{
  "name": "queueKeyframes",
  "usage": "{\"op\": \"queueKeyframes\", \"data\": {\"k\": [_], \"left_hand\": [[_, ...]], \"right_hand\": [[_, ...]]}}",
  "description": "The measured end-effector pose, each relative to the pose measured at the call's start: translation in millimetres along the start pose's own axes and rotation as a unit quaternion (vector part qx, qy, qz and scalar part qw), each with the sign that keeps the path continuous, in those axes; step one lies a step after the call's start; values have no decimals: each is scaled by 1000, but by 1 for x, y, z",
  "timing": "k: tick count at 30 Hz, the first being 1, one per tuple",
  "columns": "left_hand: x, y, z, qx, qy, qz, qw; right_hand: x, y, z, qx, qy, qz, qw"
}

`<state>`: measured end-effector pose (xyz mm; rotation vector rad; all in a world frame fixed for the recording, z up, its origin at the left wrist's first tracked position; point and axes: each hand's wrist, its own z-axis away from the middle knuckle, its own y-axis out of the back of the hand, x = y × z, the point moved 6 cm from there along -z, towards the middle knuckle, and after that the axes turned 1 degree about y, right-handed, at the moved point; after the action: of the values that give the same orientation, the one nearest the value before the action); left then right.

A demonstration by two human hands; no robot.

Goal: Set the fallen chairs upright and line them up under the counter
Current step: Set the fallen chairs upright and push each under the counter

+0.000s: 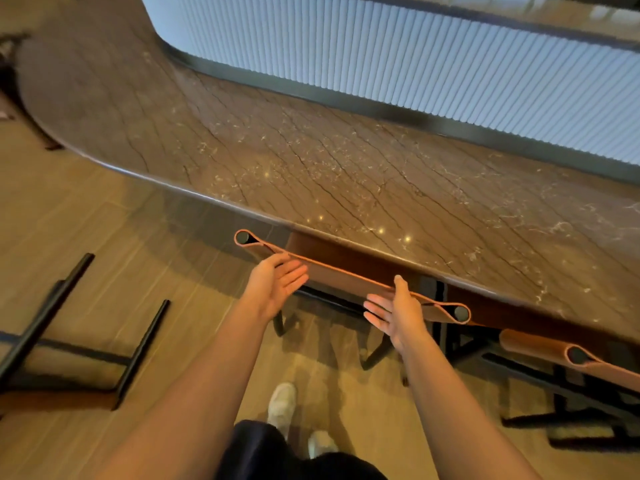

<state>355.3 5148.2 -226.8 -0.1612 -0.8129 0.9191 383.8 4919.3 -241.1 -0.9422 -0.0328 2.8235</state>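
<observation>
The counter [346,161] runs from far left to near right, with a ribbed panel [415,57] behind its far side. A chair [346,277] stands at the counter's near edge, its seat under the top and its backrest just before the edge. A second chair [561,353] stands just to its right, also at the counter. A fallen chair [69,341] lies on the floor [104,220] at near left, well apart from both. The left hand [273,285] is at the backrest's left part and the right hand [394,313] at its right part, perhaps touching it. A shoe [282,403] is on the floor between the arms.
</observation>
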Motion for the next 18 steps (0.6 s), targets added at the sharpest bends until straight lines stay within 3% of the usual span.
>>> {"op": "queueKeyframes", "data": {"k": [5, 9, 18], "left_hand": [[0, 24, 57, 15, -95, 40, 995], [5, 59, 106, 39, -145, 39, 988], [8, 199, 225, 132, -249, 108, 953]], "right_hand": [[-7, -31, 55, -147, 103, 144, 973], [-2, -67, 105, -201, 179, 210, 940], [91, -145, 178, -309, 213, 287, 881]]}}
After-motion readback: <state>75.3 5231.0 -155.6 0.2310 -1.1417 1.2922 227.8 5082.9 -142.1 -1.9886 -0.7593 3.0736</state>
